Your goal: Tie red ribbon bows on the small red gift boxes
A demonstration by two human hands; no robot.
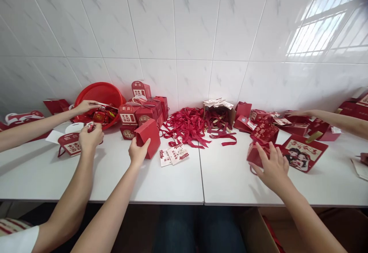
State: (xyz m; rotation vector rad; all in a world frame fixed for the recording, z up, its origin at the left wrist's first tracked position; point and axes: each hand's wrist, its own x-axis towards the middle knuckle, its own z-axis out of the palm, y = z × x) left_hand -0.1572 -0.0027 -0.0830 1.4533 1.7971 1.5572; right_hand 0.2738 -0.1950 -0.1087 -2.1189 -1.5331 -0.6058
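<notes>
My left hand (138,152) is closed round the side of a plain red gift box (151,140), which tilts a little above the white table. My right hand (273,167) has its fingers spread at a small red box (255,154) with a ribbon loop; whether the fingertips touch it is hard to tell. Beside that box a red box with a cartoon couple (301,155) leans on the table. White printed tags (178,154) lie to the right of my left hand, in front of a heap of red ribbons (186,124).
At left, a co-worker's hands (91,136) work by a red basin (96,88) of wrapped items and an open box (69,144). Finished-looking red boxes (143,111) are stacked against the wall. A carton (220,113) holds ribbons and tags. Another person's arm (330,115) reaches in from the right.
</notes>
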